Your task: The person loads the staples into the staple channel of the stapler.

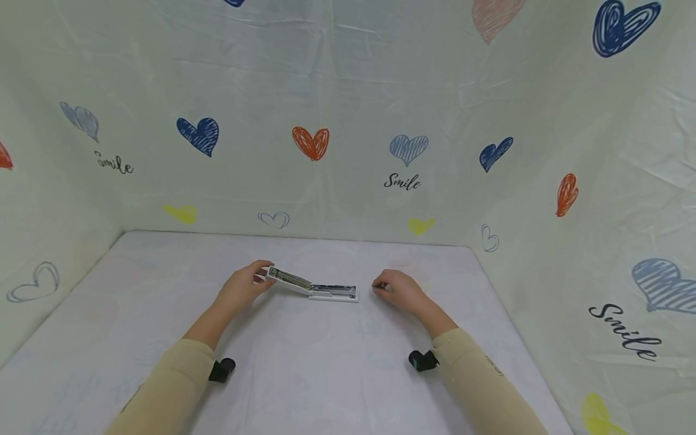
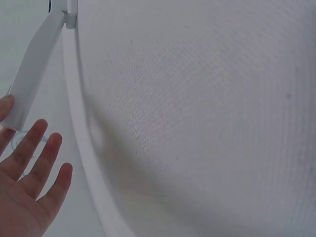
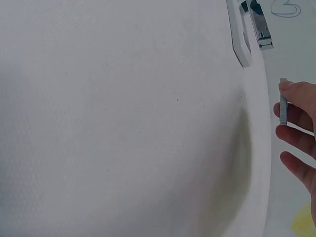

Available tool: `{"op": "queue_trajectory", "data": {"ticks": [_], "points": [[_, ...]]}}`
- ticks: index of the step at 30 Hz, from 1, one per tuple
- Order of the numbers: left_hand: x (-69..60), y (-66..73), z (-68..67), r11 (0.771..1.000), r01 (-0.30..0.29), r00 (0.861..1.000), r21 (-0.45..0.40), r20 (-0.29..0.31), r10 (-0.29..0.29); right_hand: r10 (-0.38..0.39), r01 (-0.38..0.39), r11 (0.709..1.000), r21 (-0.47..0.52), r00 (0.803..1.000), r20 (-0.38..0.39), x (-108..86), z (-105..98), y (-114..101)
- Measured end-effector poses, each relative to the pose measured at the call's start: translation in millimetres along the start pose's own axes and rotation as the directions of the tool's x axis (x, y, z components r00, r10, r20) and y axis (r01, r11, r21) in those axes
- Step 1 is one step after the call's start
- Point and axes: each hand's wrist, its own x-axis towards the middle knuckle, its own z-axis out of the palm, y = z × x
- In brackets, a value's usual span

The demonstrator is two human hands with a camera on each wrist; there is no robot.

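A white stapler lies opened out on the table, its top arm swung up to the left and its metal magazine showing. My left hand pinches the end of that raised arm between thumb and index finger; in the left wrist view the hand's other fingers are spread. To the right of the stapler, apart from it, my right hand holds a small strip of staples between thumb and fingers. In the right wrist view the stapler's base end appears at the top.
A white cloth covers the table. Behind it hangs a pale curtain printed with hearts and the word Smile. Dark wrist cameras sit under the left and right forearms.
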Motion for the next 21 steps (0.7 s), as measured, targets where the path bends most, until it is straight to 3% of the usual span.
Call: {"op": "queue_trajectory", "data": {"ticks": [5,21], "points": [[-0.4,1.2,-0.4,1.000,0.000,1.000,0.001,0.001,0.000,0.003,-0.003,1.000,0.006,1.000,-0.001,3.6,-1,-6],[1.5,-1.6,0.3,1.000,-0.016,1.000,-0.004,0.000,0.016,-0.078,0.088,0.993,0.081,0.989,-0.123,14.2,6,-19]]}}
